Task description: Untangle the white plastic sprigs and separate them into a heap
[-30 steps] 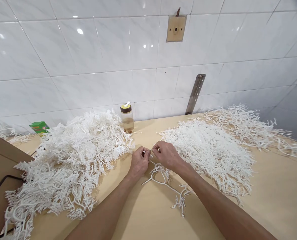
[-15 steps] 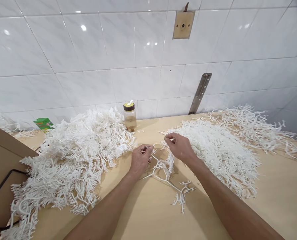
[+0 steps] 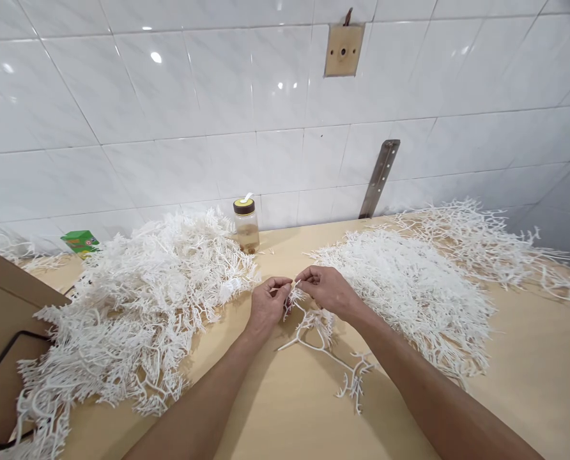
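Note:
A branching white plastic stem (image 3: 323,350), forked like coral, lies over the wooden table with its upper end raised between my hands. My left hand (image 3: 267,306) is closed in a pinch on that upper end, just under a cluster of fine white twigs. Close against it, my right hand (image 3: 327,289) is also closed, thumb and forefinger pinching a small white sprig (image 3: 295,285) at the stem's tip. The fingertips of both hands nearly meet, and they partly hide the joint between sprig and stem.
Left stands a large heap of white branches (image 3: 136,300); right, a pile of fine white sprigs (image 3: 409,294), with looser branches (image 3: 486,239) behind. A lidded bottle (image 3: 247,229), green box (image 3: 80,241), cardboard box (image 3: 7,332) and metal bracket (image 3: 379,179) stand around the table.
My right hand has moved left, from beside the sprig pile to the stem's tip at my left hand. The stem's lower fork has shifted slightly right and down.

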`<state>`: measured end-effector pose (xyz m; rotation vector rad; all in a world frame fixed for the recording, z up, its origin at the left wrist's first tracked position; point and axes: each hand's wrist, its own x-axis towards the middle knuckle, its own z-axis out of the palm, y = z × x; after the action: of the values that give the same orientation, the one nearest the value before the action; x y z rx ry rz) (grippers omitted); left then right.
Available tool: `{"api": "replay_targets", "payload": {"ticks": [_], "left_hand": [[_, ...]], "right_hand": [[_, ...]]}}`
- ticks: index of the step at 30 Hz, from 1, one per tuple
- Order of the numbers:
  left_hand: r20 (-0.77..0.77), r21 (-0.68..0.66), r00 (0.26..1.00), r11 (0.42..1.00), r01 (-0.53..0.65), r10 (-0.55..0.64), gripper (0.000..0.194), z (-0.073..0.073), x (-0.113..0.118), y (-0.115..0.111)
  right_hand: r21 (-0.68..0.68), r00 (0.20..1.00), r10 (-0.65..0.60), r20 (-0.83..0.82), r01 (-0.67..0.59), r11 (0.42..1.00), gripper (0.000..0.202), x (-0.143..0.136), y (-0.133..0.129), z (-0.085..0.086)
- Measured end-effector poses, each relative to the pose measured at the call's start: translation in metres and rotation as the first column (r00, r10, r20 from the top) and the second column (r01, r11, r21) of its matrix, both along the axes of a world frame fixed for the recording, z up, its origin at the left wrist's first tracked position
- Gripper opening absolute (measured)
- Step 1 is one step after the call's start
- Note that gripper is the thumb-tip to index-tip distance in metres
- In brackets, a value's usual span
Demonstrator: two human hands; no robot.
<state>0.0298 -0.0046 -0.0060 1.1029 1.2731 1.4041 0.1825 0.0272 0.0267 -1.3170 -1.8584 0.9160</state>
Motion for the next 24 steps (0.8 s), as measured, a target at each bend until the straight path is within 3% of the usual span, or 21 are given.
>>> {"api": "replay_targets", "payload": {"ticks": [7, 10, 14, 17, 20, 24], "left_hand": [[0.018, -0.029, 0.978, 0.978, 0.208, -0.208, 0.036, -0.004, -0.003, 0.001], [-0.039, -0.07, 0.97, 0.969, 0.236, -0.239, 0.038, -0.005, -0.004, 0.002], [-0.026, -0.09, 0.978, 0.975, 0.203, -0.206, 0.038, -0.002, -0.004, 0.002], [0.024, -0.102, 0.992, 0.987, 0.123, -0.122, 0.039, 0.0, -0.004, 0.001], [0.031, -0.111, 0.998, 0.992, 0.054, -0.051, 0.04, 0.002, -0.003, 0.0], [0.007, -0.096, 0.999, 0.994, 0.045, -0.045, 0.041, 0.004, -0.002, -0.002]], "right_hand": [[0.006, 0.987, -0.092, -0.132, 0.094, 0.996, 0.016, -0.002, -0.002, 0.005], [0.022, 0.984, -0.096, -0.153, 0.1, 0.995, 0.017, -0.001, 0.0, 0.004], [0.065, 0.984, -0.148, -0.098, 0.155, 0.986, 0.017, 0.003, 0.004, 0.002], [0.214, 0.983, -0.171, -0.06, 0.18, 0.96, 0.015, 0.004, 0.002, 0.002], [0.363, 0.997, -0.07, 0.009, 0.062, 0.93, 0.012, 0.0, -0.004, 0.003], [0.424, 0.992, -0.01, 0.127, -0.045, 0.904, 0.014, -0.006, -0.007, -0.001]]}}
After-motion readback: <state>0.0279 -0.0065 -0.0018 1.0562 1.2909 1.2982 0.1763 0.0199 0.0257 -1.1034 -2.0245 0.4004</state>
